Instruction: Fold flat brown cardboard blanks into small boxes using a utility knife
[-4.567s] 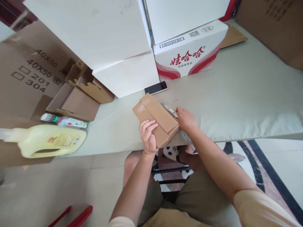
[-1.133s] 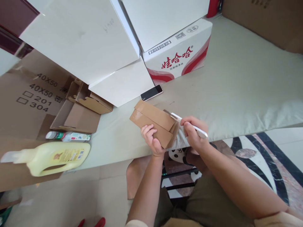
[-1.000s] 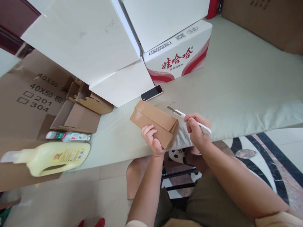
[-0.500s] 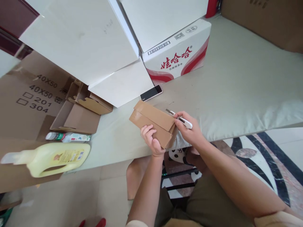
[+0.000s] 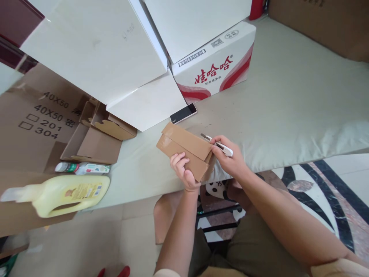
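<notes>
A small brown cardboard box (image 5: pixel 184 148) with taped flaps lies on the pale cushioned surface (image 5: pixel 288 107) near its front edge. My left hand (image 5: pixel 182 172) grips the box's near side, fingers curled over its top. My right hand (image 5: pixel 229 159) is closed round a white utility knife (image 5: pixel 220 145), whose blade tip sits at the box's right end.
A phone (image 5: pixel 183 113) lies just behind the box. Large white boxes (image 5: pixel 100 50) and a red-printed carton (image 5: pixel 213 65) stand at the back. An opened cardboard box (image 5: pixel 98 134), a small bottle (image 5: pixel 83 167) and a yellow jug (image 5: pixel 60 192) lie at left.
My right hand picked up the knife from beside the box, lifted it clear a second ago, then brought its blade back to the box's right end. My left hand kept its grip.
</notes>
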Tool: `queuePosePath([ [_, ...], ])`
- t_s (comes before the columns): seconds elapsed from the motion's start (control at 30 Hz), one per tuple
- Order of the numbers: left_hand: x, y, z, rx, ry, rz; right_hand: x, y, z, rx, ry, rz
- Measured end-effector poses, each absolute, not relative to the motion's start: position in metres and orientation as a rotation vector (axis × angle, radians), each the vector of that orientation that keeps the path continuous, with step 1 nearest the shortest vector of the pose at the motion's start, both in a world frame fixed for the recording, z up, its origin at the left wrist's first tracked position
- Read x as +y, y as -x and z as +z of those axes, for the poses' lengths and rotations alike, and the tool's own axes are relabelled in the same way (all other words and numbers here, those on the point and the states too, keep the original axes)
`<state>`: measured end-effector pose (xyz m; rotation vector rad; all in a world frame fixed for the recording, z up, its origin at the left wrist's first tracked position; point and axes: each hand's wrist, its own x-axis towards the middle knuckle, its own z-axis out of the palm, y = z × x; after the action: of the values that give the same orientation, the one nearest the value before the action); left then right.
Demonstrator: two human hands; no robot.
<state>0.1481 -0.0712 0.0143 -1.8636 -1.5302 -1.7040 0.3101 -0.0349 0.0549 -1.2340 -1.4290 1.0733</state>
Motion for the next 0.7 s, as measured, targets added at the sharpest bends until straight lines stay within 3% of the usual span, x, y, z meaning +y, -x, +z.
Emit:
queuePosePath([
  [0.7,-0.0667,-0.1513,0.0116,-1.526,1.847,-1.731,-0.0311,-0.3102,0.0573,-1.365,1.236,1.155],
])
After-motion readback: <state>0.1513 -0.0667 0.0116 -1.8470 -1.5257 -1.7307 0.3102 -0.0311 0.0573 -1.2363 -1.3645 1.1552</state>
